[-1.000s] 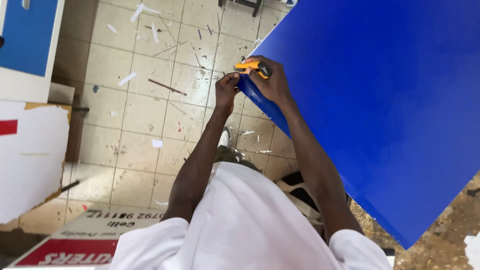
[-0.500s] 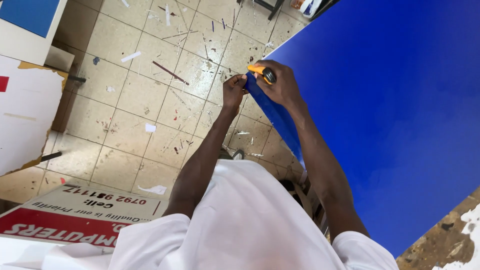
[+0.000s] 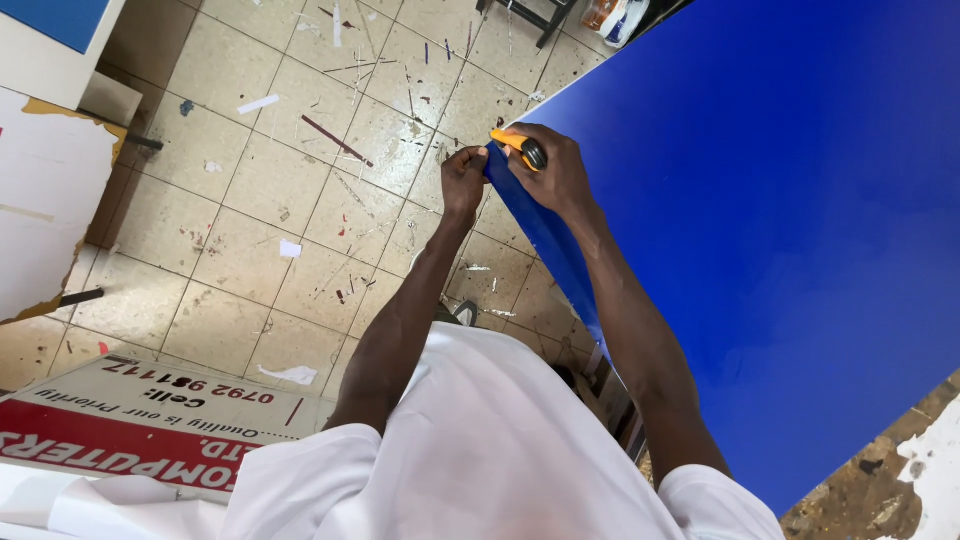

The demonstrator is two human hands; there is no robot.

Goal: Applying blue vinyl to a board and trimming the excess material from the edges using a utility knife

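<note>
The right hand [image 3: 560,172] was wrapped around an orange utility knife [image 3: 520,146] with a black wheel, fingers pressed tight on its body, at the left edge of a large blue sheet [image 3: 780,230]; the left hand [image 3: 465,180] sat just beside it, its fingers curled and pinching the folded-down strip of that same edge; both hands met partway along the sheet's left border, nearer its far end; the sheet filled the right half of the view; below it lay a tiled floor [image 3: 260,230] strewn with paper scraps and thin offcuts; a red and white signboard [image 3: 150,420] lay on the floor at the lower left; a white panel [image 3: 45,200] with torn yellow edges stood at the far left.
</note>
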